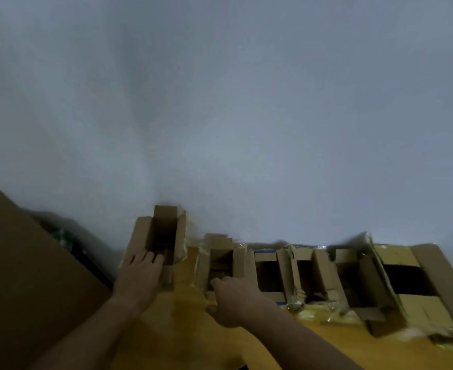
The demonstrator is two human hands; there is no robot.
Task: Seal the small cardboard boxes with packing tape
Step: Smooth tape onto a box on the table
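Brown cardboard boxes stood in a row on a yellow table [188, 329], right up against a pale wall [220, 102]. All of them were open on top, with their flaps sticking up or folded out, and shiny bits of old tape hung from some edges.

The tall box [157, 236] was the one furthest left in the row. The left hand [140, 273] lay on the near left side of the tall box, with its fingers [150, 256] fairly straight and reaching over the rim. It did not squeeze anything.

Just right of the tall box sat a small box [221, 259]. The right hand [233, 300] was at the near edge of the small box, with its fingers curled. I could not tell if it held the flap or only touched it, because that part was dark and blurry.

Further right from the tall box came a box with blue tape [266, 273], then two more brown ones, and last a big box [409, 279] with wide flaps.

Left of the tall box leaned a large brown board [19, 263], with something dark and green behind it.
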